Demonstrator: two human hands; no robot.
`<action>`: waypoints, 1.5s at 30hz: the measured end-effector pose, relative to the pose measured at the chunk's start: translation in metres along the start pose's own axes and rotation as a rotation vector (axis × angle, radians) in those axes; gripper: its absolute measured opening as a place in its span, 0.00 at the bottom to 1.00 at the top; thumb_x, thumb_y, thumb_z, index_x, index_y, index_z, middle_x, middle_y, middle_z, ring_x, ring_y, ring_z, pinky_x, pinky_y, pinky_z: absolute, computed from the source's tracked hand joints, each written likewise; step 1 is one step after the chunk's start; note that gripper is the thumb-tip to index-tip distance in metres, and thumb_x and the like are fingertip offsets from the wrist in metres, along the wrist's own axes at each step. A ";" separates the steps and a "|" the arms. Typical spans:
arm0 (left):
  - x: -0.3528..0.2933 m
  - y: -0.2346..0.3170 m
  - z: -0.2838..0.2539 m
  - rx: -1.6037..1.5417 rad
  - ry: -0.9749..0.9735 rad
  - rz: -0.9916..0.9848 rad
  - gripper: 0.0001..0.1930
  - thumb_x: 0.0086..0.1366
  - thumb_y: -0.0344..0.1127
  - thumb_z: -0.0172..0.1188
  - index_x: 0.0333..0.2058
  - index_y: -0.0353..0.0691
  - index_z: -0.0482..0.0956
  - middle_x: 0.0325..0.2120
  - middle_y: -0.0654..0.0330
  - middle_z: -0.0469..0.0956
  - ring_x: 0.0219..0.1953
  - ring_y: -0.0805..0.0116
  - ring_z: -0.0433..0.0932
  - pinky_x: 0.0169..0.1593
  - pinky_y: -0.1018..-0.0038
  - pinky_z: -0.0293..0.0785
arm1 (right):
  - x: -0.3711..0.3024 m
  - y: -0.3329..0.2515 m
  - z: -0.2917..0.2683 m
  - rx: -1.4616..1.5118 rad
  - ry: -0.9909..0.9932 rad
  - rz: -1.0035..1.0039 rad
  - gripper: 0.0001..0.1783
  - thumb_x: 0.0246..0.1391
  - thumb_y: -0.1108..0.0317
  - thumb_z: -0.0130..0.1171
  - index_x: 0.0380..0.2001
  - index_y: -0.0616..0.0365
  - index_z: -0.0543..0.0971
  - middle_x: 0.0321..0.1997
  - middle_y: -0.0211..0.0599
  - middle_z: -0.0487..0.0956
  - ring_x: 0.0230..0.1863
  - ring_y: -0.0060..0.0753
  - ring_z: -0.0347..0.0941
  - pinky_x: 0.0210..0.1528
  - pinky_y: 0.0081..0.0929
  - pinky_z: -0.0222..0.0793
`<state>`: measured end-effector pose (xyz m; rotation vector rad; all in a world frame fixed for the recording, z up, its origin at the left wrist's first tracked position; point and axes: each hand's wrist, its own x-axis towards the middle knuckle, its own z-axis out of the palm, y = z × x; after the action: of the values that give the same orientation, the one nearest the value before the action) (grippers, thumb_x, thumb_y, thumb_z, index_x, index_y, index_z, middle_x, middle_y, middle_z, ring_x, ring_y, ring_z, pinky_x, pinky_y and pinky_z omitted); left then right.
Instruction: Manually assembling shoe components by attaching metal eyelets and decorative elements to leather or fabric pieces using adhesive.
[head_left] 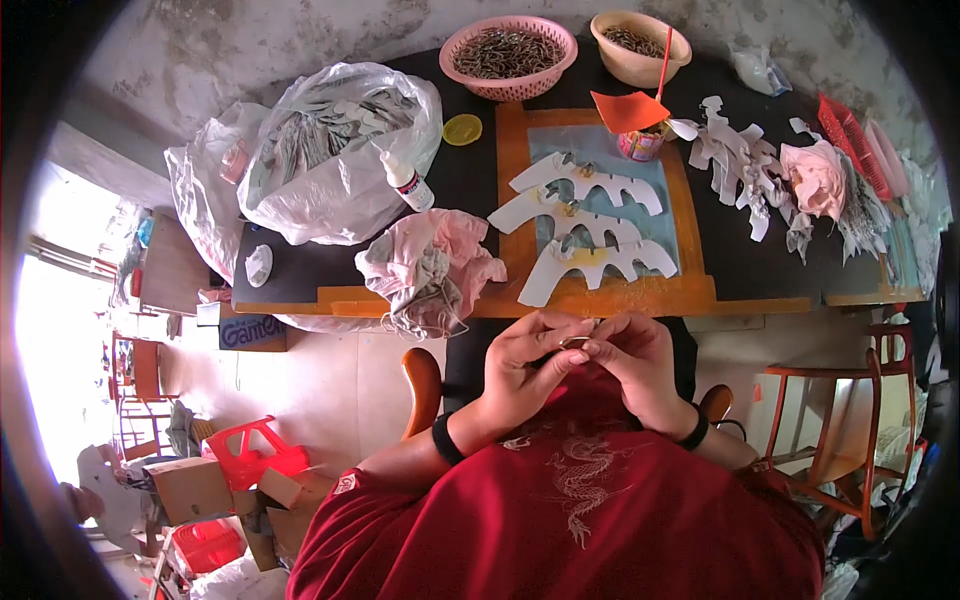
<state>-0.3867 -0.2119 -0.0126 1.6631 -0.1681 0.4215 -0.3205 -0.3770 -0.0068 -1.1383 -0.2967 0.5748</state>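
In front of my chest, just off the table's near edge, my left hand (530, 355) and my right hand (637, 362) meet fingertip to fingertip. Between them they pinch a small curved metal piece (574, 342); the fingers cover part of it. Beyond my hands, three white arched cut-outs (541, 278) with notched edges lie in a stack of rows on a bluish sheet (655, 235). Small metal pieces and yellowish smears show on these cut-outs. A pink basket (455, 75) and a cream bowl (620, 68) at the back hold many similar-looking metal pieces.
Left on the table are a plastic bag (300, 215) of grey strips, a white bottle (405, 180), a crumpled pink cloth (440, 250) and a yellow lid (462, 129). Rightward stand a small tin (640, 146) under an orange card (627, 110), loose white cut-outs (735, 160) and a red basket (853, 145).
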 end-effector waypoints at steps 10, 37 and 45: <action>0.003 0.009 -0.011 0.454 -0.105 -0.052 0.36 0.57 0.21 0.61 0.65 0.35 0.60 0.32 0.49 0.80 0.31 0.55 0.80 0.36 0.67 0.76 | 0.013 -0.018 -0.007 -0.999 -0.205 -0.607 0.14 0.44 0.78 0.69 0.37 0.59 0.80 0.30 0.35 0.80 0.29 0.28 0.77 0.28 0.25 0.71; 0.022 -0.073 0.014 0.783 -0.170 0.361 0.22 0.57 0.41 0.65 0.50 0.42 0.77 0.47 0.61 0.74 0.47 0.61 0.73 0.47 0.68 0.70 | 0.123 -0.019 -0.045 -1.418 -0.032 -0.425 0.04 0.46 0.70 0.64 0.22 0.56 0.80 0.29 0.37 0.75 0.32 0.44 0.76 0.33 0.37 0.71; 0.021 -0.079 0.015 0.792 -0.136 0.383 0.23 0.57 0.42 0.66 0.52 0.46 0.76 0.49 0.60 0.73 0.44 0.60 0.74 0.44 0.67 0.72 | 0.127 -0.018 -0.046 -1.461 -0.059 -0.445 0.04 0.45 0.69 0.66 0.23 0.56 0.83 0.28 0.37 0.76 0.32 0.43 0.76 0.33 0.36 0.72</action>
<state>-0.3373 -0.2128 -0.0792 2.4517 -0.4695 0.7239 -0.1883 -0.3448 -0.0173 -2.3469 -1.0881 -0.1184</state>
